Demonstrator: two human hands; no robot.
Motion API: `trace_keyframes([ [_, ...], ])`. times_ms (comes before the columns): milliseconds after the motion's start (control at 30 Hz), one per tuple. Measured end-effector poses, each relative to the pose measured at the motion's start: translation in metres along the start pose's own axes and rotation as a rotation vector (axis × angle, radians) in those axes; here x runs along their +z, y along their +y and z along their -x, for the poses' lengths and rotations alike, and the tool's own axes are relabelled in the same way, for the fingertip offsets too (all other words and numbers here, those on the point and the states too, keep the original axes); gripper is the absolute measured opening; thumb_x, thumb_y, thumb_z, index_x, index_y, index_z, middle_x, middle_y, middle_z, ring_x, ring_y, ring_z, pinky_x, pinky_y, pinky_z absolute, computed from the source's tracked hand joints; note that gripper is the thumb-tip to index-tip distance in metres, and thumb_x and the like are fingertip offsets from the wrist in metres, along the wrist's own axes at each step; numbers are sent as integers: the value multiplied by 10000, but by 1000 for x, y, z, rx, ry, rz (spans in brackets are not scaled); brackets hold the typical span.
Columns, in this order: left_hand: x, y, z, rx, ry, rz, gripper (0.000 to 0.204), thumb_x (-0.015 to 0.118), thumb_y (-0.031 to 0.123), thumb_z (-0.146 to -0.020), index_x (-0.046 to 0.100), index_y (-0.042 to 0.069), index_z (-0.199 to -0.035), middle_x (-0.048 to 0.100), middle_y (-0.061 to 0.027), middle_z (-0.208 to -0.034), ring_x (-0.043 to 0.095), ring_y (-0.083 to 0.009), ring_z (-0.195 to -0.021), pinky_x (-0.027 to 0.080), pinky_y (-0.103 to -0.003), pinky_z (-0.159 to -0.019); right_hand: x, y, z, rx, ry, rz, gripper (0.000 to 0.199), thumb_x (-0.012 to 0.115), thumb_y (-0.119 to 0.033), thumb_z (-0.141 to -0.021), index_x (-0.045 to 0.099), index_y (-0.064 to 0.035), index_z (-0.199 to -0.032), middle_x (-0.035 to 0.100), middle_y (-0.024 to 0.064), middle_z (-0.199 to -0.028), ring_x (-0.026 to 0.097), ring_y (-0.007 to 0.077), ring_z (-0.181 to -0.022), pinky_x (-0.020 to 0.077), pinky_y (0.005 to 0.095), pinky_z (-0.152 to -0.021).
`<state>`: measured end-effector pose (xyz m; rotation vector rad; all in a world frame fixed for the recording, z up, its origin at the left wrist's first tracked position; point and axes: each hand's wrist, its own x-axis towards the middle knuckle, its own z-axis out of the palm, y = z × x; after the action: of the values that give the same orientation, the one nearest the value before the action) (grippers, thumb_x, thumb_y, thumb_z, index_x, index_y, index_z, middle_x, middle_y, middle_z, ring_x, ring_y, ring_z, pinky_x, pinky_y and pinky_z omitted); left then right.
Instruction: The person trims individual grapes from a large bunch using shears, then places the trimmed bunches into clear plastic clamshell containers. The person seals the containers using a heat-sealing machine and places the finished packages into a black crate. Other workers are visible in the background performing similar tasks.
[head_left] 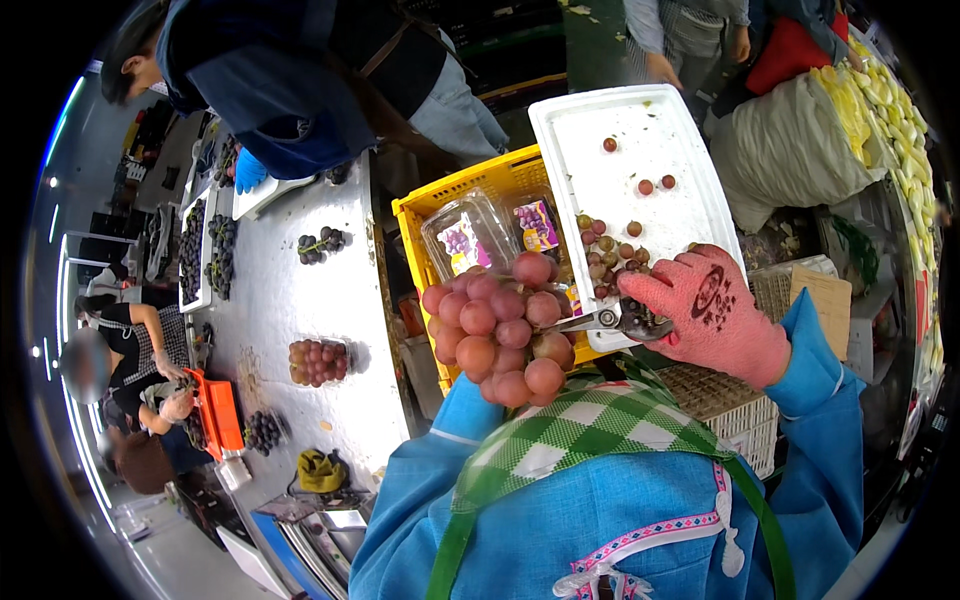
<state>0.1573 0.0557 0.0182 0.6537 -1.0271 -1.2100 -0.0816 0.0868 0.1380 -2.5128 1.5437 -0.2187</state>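
A large bunch of pinkish-red grapes (500,330) is held up in front of me, over the near edge of the yellow crate. My left sleeve runs up behind this bunch; the grapes hide my left hand and its fingers, but the bunch is borne up there. My right hand (720,315), in a pink glove, is closed round a pair of small pruning shears (608,319) with dark handles. The blades point left and reach the right side of the bunch. Whether they touch a stem, I cannot make out.
Clear plastic boxes (462,228) lie in the yellow crate (408,225). A white foam tray (570,125) with loose grapes (600,245) rests partly over it. On the metal table (300,285) at left sit a boxed bunch (318,362) and dark grapes (320,245). Several people work nearby.
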Motion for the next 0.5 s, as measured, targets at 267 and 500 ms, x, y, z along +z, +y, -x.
trace_keyframes([
  [267,0,-14,-4,804,-333,-974,243,600,334,-792,553,127,-911,626,6,-955,608,-151,-903,460,-347,-850,12,-2,8,44,28,-65,531,742,-341,-691,563,-161,-1158,584,44,-892,588,238,-877,414,405,-814],
  [500,12,17,-4,364,-369,-929,229,643,265,-731,567,143,-910,616,27,-962,580,-137,-913,416,-343,-860,15,-1,17,16,83,14,569,751,-362,-677,564,-159,-1175,588,46,-912,586,234,-881,414,401,-808],
])
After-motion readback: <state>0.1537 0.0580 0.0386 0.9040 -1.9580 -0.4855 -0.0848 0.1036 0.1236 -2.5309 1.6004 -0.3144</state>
